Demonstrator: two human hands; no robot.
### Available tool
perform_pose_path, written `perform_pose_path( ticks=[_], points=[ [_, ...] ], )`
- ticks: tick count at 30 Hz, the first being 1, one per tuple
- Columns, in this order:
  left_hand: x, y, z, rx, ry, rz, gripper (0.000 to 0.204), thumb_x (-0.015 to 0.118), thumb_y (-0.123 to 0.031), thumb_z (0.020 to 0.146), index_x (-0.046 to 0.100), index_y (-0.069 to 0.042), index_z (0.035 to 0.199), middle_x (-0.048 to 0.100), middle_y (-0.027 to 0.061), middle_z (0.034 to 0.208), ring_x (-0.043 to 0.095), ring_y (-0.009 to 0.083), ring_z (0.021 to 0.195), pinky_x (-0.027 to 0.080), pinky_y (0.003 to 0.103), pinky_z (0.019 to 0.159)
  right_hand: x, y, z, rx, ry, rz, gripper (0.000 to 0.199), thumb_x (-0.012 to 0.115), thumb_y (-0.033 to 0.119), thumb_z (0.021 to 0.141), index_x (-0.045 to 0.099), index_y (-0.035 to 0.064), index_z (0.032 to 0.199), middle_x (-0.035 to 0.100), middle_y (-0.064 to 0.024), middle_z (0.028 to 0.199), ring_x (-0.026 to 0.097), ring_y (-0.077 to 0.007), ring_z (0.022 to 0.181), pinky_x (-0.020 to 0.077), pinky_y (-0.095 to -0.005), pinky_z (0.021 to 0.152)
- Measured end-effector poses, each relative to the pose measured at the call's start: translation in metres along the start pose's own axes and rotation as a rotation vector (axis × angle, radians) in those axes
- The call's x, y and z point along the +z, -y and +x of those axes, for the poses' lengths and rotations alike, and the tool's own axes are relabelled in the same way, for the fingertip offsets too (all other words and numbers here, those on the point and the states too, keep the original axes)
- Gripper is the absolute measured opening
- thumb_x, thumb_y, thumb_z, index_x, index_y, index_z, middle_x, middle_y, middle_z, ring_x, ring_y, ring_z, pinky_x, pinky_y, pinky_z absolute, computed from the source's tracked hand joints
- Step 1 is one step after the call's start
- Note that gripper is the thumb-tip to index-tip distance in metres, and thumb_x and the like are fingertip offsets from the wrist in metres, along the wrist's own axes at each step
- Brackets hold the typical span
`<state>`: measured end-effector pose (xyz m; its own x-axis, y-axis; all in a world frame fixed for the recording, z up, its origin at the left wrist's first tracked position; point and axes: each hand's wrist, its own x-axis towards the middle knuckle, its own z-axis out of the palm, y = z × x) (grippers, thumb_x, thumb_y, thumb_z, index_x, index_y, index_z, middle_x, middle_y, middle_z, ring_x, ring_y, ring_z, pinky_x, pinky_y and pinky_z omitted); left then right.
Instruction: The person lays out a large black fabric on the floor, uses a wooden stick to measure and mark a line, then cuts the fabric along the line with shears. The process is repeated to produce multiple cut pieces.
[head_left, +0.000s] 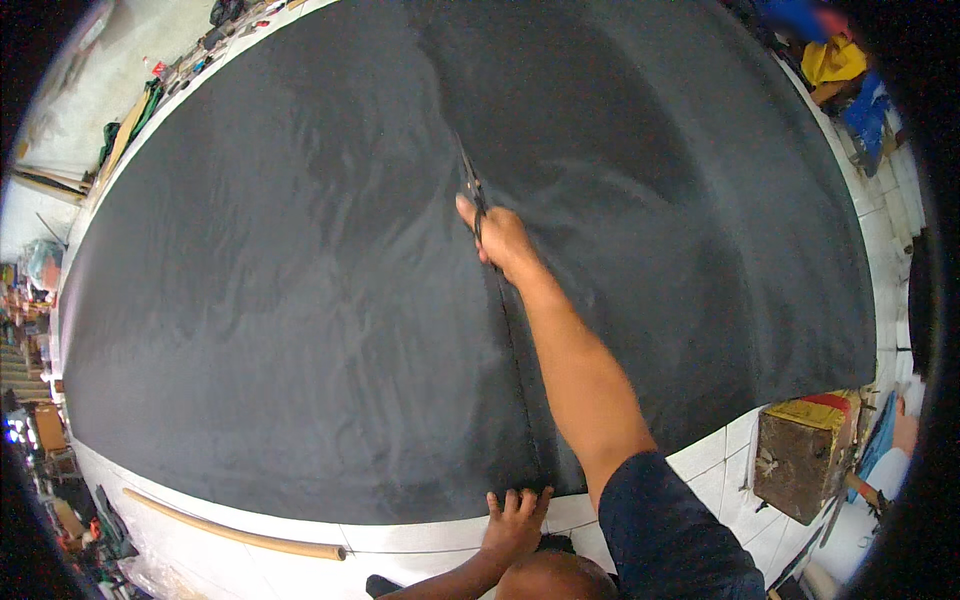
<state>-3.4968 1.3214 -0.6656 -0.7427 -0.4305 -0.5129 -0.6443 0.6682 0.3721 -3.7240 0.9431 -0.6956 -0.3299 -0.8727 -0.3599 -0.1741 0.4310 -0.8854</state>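
Black, smooth sheet material fills most of the view, spread over a white tiled floor that shows along its near edge. The right hand is just off the centre toward 12 o'clock, fingers wrapped round the handles of a pair of scissors, whose blades point between 11 and 12 o'clock and lie against the sheet; how far apart the blades stand is too small to tell. From the scissors a thin dark line runs down the sheet to its near edge at 6 o'clock. There the left hand grips nothing, its fingers spread and the tips resting on that edge, just beside the line's end. The right forearm slants in from 5 o'clock, bare below a dark sleeve. Between 7 and 8 o'clock a long tan tube lies on the tiles. A worn brown box with a yellow and red top sits at 4 o'clock, near the sheet's corner; yellow cloth lies at 2 o'clock.
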Motion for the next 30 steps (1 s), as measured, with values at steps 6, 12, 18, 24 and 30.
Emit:
perform_pose_path(
  ticks=[6,12,18,24,30],
  points=[
    [0.011,-0.001,0.001,-0.017,-0.072,0.006,0.067,0.060,-0.028,0.086,0.042,-0.022,0.150,0.050,0.0142,0.121,0.052,0.0374,0.113,0.040,0.071,0.097,0.012,0.022,0.042,0.054,-0.092,0.045,0.063,0.065,0.065,0.087,0.054,0.0059,0.067,0.055,-0.0040,0.059,0.052,-0.0129,0.049,0.0392,-0.0313,0.047],
    [-0.138,0.051,0.076,-0.215,-0.250,-0.347,0.064,0.070,-0.035,0.082,0.051,-0.008,0.136,0.056,0.0198,0.110,0.059,0.0390,0.099,0.051,0.054,0.089,0.004,0.018,0.045,0.056,0.000,0.072,0.059,0.064,0.063,0.089,0.055,0.0085,0.068,0.053,-0.0023,0.059,0.050,-0.0126,0.048,0.0379,-0.0300,0.047],
    [-0.233,0.201,0.237,-0.375,-0.841,-0.020,0.089,0.065,-0.054,0.084,0.035,-0.002,0.150,0.029,0.0278,0.156,0.020,0.0445,0.148,0.011,0.057,0.121,0.006,0.020,0.043,0.056,0.099,0.220,0.055,0.063,0.060,0.091,0.054,0.0102,0.069,0.052,-0.0010,0.059,0.049,-0.0122,0.048,0.0377,-0.0293,0.048],
    [-0.224,0.208,0.258,-0.374,-0.726,-0.009,0.093,0.063,-0.058,0.084,0.033,-0.003,0.152,0.024,0.0270,0.159,0.017,0.0433,0.150,0.009,0.059,0.121,-0.002,0.013,0.048,0.103,0.067,0.269,0.059,0.062,0.063,0.091,0.056,0.0083,0.069,0.055,-0.0030,0.057,0.054,-0.0155,0.050,0.0434,-0.0329,0.049],
    [-0.229,0.211,0.255,-0.406,-0.645,-0.107,0.098,0.066,-0.062,0.080,0.033,-0.005,0.152,0.022,0.0263,0.160,0.017,0.0446,0.149,0.010,0.059,0.120,-0.020,0.015,0.041,0.165,0.275,0.323,0.055,0.055,0.059,0.096,0.057,0.0045,0.090,0.049,-0.0013,0.062,0.049,-0.0120,0.056,0.0401,-0.0279,0.055]
  ],
)
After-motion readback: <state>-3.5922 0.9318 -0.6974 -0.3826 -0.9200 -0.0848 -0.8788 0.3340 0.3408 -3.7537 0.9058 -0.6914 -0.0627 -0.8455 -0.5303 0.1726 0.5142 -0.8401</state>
